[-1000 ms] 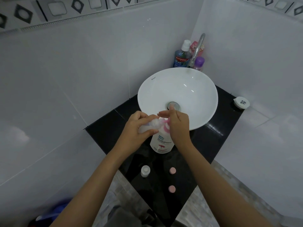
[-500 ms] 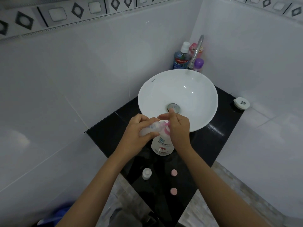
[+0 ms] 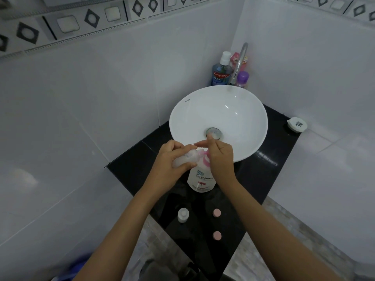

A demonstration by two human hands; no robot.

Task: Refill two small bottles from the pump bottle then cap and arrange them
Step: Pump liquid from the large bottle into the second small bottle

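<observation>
A white pump bottle with a pink pump head stands on the black counter in front of the basin. My left hand grips a small clear bottle, tilted with its mouth at the pump's spout. My right hand rests on top of the pink pump head, fingers extended over it. A second small bottle stands uncapped nearer me on the counter. Two pink caps lie to its right.
A white bowl basin with a metal drain sits behind the hands. A tap, a blue mouthwash bottle and a purple-capped bottle fill the corner. A white round object lies at the counter's right edge.
The view has shifted slightly, so everything sits a little lower in frame. Both hands stay at the pump head with the small bottle held to the spout.
</observation>
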